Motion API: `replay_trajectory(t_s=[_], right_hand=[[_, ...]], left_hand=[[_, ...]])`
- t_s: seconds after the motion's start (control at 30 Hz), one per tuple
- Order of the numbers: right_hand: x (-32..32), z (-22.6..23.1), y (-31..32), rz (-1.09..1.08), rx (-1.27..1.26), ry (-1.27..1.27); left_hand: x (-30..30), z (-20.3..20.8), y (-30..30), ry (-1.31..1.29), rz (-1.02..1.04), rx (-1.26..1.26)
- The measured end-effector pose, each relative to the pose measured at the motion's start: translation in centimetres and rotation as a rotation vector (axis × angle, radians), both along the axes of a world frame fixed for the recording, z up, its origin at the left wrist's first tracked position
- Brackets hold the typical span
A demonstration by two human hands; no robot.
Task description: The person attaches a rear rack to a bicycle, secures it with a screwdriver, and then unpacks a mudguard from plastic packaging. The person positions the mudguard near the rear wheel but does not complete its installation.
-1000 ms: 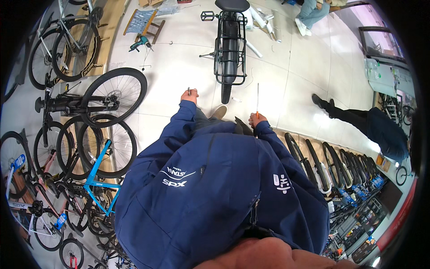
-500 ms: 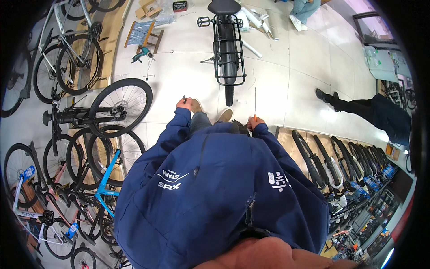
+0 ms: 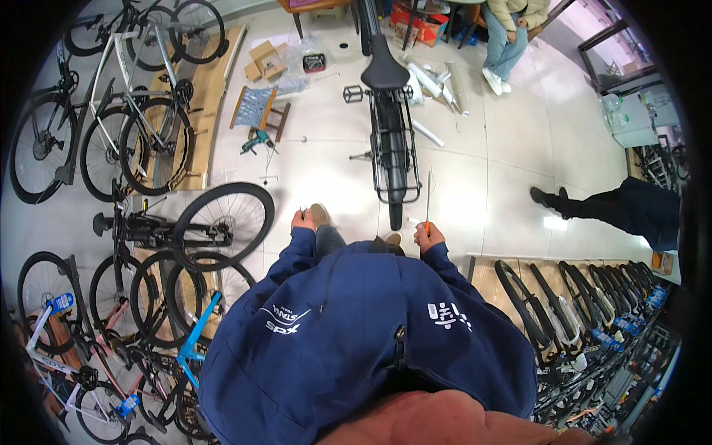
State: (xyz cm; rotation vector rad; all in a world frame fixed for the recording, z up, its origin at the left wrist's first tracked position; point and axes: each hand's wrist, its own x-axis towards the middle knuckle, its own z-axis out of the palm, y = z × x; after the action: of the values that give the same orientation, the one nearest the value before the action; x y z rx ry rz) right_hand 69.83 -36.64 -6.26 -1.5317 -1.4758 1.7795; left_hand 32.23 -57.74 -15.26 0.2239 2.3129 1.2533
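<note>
Black bike (image 3: 391,126) now further off, seat in view.

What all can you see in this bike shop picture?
Black bicycle: one, black, centre floor, rear rack toward the wearer.
Parked bicycles: several, white and black, left side.
Tyres: a row, black, lower right.
Cardboard boxes: a few, brown, top floor.
Power drill: one, teal, by the wooden stool.
Seated person: one, top right.
Left hand: holds something small, unclear.
Right hand: grips a thin long tool with an orange handle.
</note>
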Motion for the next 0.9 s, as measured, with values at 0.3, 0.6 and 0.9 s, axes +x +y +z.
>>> replay_trajectory(t_s=[0.3, 0.6, 0.9], right_hand=[[-16.3, 5.1, 1.8, 0.274, 0.22, -0.207], [-30.0, 2.7, 1.7, 0.2, 0.051, -0.387], [-40.8, 0.2, 8.6, 0.069, 0.002, -0.244]], left_hand=[[-15.8, 0.3, 1.8, -0.099, -0.057, 0.162], [-36.7, 3.1, 3.8, -0.166, -0.033, 0.155], [-40.7, 2.4, 19.4, -0.268, -0.226, 0.356]])
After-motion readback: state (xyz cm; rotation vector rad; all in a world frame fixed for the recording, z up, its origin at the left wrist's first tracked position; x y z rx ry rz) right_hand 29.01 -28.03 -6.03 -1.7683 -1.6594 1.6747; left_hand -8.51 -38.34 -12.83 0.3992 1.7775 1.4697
